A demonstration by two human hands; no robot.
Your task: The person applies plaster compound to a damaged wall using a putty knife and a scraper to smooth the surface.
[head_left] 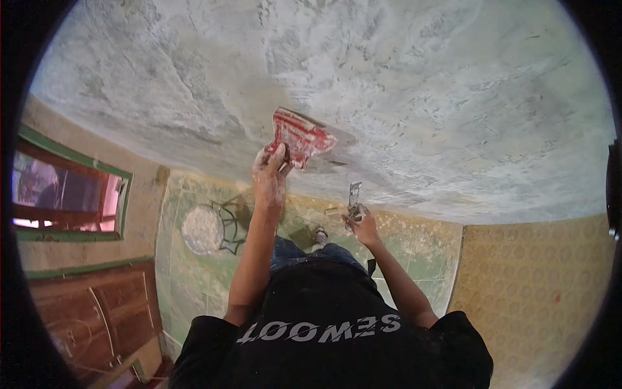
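My left hand (271, 174) is raised to the grey, skim-coated wall (414, 97), its fingers closed round a red plastic putty spreader (299, 137) smeared with white filler. The spreader's far edge lies at or very close to the wall; contact cannot be told for certain. Lower down and to the right, my right hand (363, 225) grips a narrow putty knife (354, 193), its blade pointing up and coated with grey-white paste. White smears cover the fingers of my left hand.
On the left, a round stool (203, 230) with a whitish top and dark metal legs stands on the green tiled floor (223, 275). Beyond it are a green-framed window (123, 207) and a brown wooden panel (97, 318). A yellow patterned surface (531, 285) fills the right side.
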